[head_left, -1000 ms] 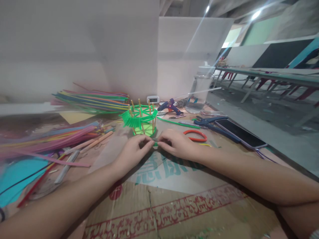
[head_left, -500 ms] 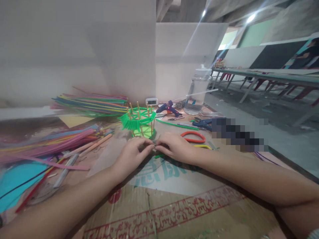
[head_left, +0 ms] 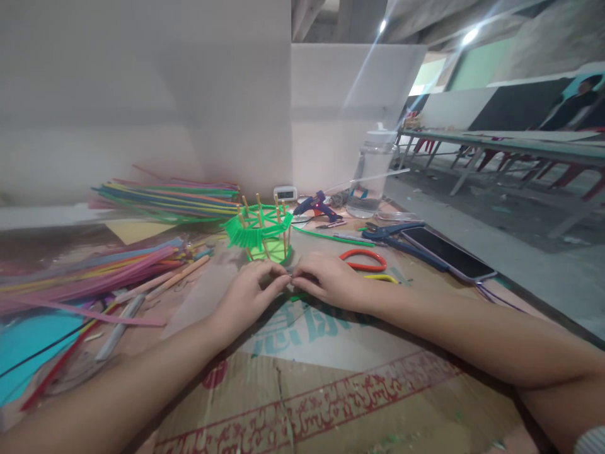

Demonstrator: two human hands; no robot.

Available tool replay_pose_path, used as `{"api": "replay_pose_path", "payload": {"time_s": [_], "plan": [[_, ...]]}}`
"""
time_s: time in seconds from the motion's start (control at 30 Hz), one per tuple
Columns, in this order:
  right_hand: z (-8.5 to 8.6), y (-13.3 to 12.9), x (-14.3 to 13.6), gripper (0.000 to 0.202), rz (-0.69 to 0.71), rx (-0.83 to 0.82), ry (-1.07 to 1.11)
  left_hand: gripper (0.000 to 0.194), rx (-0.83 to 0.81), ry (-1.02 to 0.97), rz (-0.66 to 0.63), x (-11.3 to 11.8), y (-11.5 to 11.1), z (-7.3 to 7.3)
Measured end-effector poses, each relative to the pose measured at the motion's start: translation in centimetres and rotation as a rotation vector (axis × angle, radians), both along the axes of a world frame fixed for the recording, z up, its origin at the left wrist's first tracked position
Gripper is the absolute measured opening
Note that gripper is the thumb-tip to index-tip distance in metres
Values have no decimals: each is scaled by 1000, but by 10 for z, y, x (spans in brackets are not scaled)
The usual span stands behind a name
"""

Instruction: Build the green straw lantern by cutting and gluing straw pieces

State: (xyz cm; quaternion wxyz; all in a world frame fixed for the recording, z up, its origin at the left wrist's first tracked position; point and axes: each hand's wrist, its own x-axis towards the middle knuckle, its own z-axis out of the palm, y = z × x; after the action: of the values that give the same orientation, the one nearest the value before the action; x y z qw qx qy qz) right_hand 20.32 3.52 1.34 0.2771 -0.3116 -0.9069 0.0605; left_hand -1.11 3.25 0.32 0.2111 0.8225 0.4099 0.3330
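My left hand (head_left: pixel 253 287) and my right hand (head_left: pixel 333 282) meet fingertip to fingertip above a printed sheet (head_left: pixel 302 340). Both pinch, thumbs against fingers, at something too small to make out. Just beyond them stands a small round model (head_left: pixel 246 236) with bright green fringed strips, upright wooden sticks and a light green base. A short green piece (head_left: pixel 297 297) shows beneath my right fingertips. Beside my right hand lie a red-orange loop handle (head_left: pixel 363 252) and a yellow curved piece (head_left: pixel 382 277), partly hidden by the hand.
Bundled coloured pipe cleaners (head_left: pixel 179 198) and pink strips (head_left: pixel 118 274) cover the left. Behind sit a small digital clock (head_left: pixel 285 193), a blue glue gun (head_left: pixel 319 206) and a water bottle (head_left: pixel 368 176). Pliers (head_left: pixel 392 234) and a phone (head_left: pixel 447 252) lie right. A person (head_left: pixel 574 107) is far off.
My hands keep the same pinch at nearly the same spot. The whole view has shifted slightly, with table things a little further left. The distant person's posture has changed.
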Motion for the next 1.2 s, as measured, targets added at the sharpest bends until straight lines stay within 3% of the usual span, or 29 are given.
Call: {"api": "replay_pose_path", "payload": {"time_s": [0.5,0.7,0.97,1.2], "plan": [[1,1,0,19,-3,-28,9,17,32,-19,14,2,0,-1],[13,-2,15,15,-58,-24,28,19,-18,7,-1,1,0,-3],[23,-31,89,19,-369,-137,-39,21,-18,14,8,2,0,-1],[49,-21,199,23,-698,-12,-69,27,3,18,11,-1,3,-4]]}}
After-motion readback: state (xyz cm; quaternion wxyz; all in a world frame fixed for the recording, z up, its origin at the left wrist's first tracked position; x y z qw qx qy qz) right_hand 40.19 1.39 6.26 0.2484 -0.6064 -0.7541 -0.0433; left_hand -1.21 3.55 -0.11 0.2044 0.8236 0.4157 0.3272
